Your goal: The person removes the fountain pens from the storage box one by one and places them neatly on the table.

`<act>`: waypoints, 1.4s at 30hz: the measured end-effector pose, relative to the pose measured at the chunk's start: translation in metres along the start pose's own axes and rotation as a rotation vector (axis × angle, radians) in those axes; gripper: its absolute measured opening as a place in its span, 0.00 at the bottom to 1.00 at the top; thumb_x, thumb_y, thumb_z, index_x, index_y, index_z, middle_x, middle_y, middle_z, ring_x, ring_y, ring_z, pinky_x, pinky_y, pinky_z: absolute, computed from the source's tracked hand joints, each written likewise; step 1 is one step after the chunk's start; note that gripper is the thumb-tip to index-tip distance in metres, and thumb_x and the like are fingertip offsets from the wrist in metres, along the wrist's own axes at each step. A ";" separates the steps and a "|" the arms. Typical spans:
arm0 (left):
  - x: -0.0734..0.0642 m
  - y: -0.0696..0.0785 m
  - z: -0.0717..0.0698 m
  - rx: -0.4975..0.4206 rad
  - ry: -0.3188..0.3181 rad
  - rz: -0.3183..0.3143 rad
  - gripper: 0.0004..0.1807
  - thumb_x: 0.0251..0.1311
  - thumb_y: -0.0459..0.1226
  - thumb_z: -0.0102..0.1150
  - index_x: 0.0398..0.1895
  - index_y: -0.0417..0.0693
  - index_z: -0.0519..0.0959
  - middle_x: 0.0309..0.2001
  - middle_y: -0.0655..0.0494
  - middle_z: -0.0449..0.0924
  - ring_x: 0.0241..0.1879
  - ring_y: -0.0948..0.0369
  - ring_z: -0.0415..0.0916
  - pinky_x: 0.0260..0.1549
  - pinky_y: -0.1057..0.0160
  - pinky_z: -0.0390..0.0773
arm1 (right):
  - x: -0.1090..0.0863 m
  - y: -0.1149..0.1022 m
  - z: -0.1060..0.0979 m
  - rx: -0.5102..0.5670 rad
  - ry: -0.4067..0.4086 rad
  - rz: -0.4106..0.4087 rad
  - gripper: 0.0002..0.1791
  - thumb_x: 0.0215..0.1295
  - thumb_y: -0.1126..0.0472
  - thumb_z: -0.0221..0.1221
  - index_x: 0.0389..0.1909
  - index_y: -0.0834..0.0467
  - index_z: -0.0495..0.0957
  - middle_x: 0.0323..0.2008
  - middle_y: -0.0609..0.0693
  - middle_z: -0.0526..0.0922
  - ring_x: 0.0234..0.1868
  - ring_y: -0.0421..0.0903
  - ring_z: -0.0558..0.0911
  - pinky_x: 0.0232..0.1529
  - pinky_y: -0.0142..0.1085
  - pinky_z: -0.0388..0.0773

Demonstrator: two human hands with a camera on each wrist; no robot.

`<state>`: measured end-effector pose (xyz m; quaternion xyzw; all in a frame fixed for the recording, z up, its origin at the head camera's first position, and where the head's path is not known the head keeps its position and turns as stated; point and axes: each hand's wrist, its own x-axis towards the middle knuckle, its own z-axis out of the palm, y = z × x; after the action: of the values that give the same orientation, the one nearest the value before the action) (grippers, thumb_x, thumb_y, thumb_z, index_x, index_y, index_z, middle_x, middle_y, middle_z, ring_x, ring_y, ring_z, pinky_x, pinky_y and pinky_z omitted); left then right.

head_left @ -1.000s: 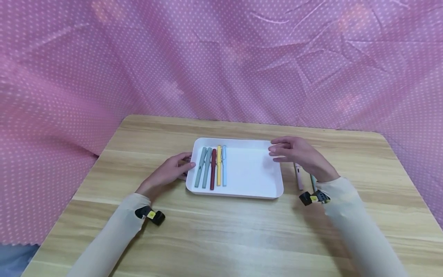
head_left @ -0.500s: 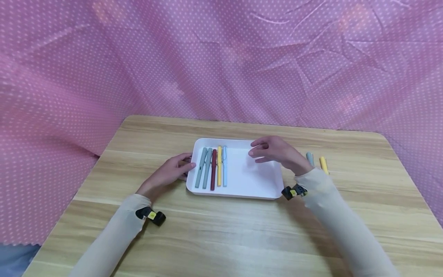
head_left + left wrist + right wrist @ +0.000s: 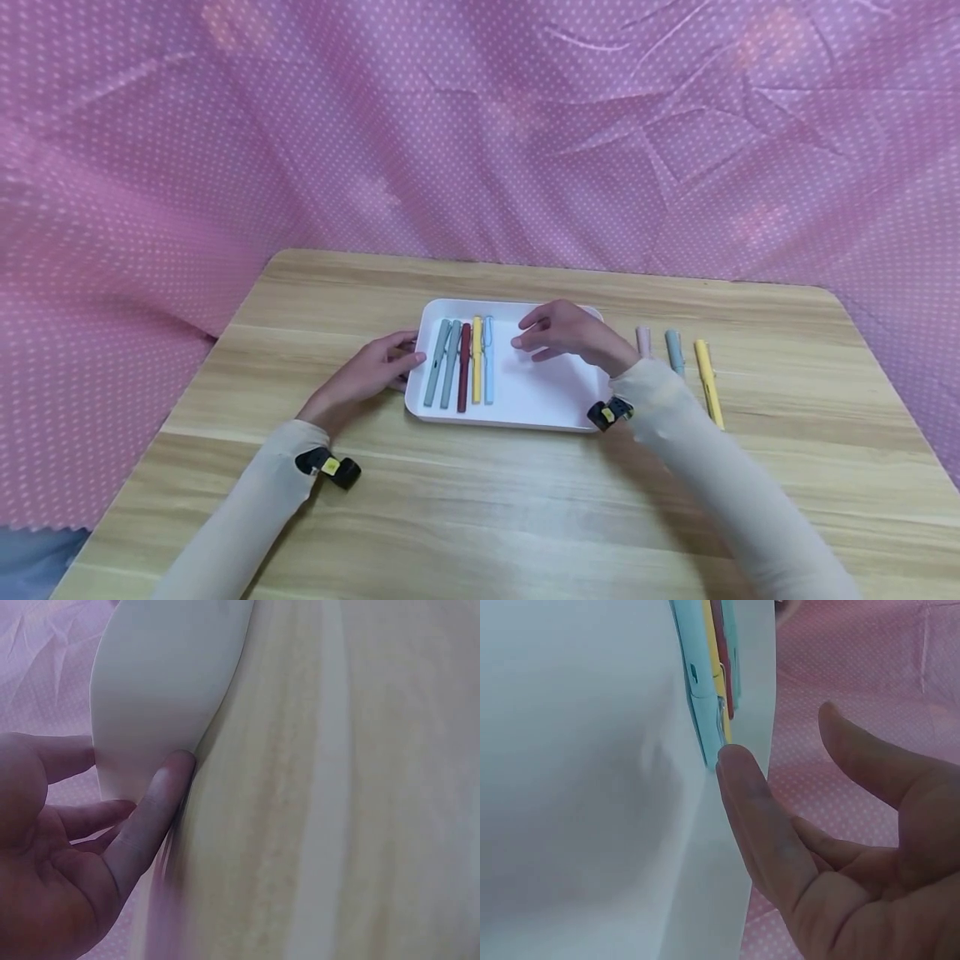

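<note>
A white tray point(image 3: 547, 392) sits mid-table with several capped pens side by side along its left part. From the left they are two grey-green pens point(image 3: 432, 367), a dark red pen point(image 3: 463, 371), a yellow pen point(image 3: 476, 367) and a light blue pen point(image 3: 489, 367). My left hand point(image 3: 367, 367) holds the tray's left edge, thumb point(image 3: 154, 806) in front of the wall, fingertips partly hidden behind it. Above the tray, my right hand point(image 3: 572, 333) holds nothing. Its thumb and fingers are apart; in the right wrist view the fingertips overlap the end of the light blue pen.
Right of the tray on the wooden table point(image 3: 480, 508) lie a pink pen point(image 3: 643, 340), a grey-blue pen point(image 3: 674, 350) and another yellow pen point(image 3: 707, 375). My right sleeve partly covers the first two. A pink dotted cloth point(image 3: 480, 142) hangs behind the table.
My right hand has moved left from the tray's right rim to over its middle, uncovering more of the pens on the right. The left hand, tray and pens have stayed put.
</note>
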<state>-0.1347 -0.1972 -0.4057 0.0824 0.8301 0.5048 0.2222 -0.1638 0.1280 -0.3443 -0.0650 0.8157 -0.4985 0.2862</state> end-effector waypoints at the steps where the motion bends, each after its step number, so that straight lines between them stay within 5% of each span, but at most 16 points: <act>1: 0.000 0.000 0.000 -0.001 0.000 -0.002 0.33 0.80 0.47 0.52 0.81 0.46 0.59 0.67 0.40 0.72 0.59 0.48 0.79 0.48 0.57 0.87 | 0.001 -0.001 0.002 -0.009 -0.001 0.003 0.28 0.70 0.64 0.68 0.64 0.75 0.72 0.50 0.62 0.80 0.55 0.58 0.83 0.51 0.42 0.87; 13: 0.000 0.000 0.001 0.001 0.007 0.000 0.33 0.80 0.45 0.52 0.81 0.45 0.58 0.68 0.40 0.71 0.59 0.47 0.79 0.48 0.58 0.87 | 0.022 -0.008 0.020 -0.124 0.012 0.052 0.26 0.67 0.60 0.71 0.60 0.71 0.77 0.54 0.62 0.81 0.48 0.55 0.86 0.48 0.39 0.88; 42: 0.000 -0.001 0.000 -0.003 0.005 -0.005 0.34 0.80 0.47 0.52 0.82 0.45 0.57 0.69 0.40 0.71 0.59 0.48 0.79 0.49 0.58 0.87 | 0.046 -0.011 0.046 -0.315 0.105 0.131 0.21 0.61 0.51 0.75 0.43 0.64 0.84 0.34 0.53 0.86 0.29 0.45 0.82 0.34 0.32 0.82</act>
<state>-0.1344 -0.1975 -0.4069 0.0788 0.8299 0.5058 0.2218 -0.1792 0.0692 -0.3693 -0.0296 0.9000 -0.3475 0.2615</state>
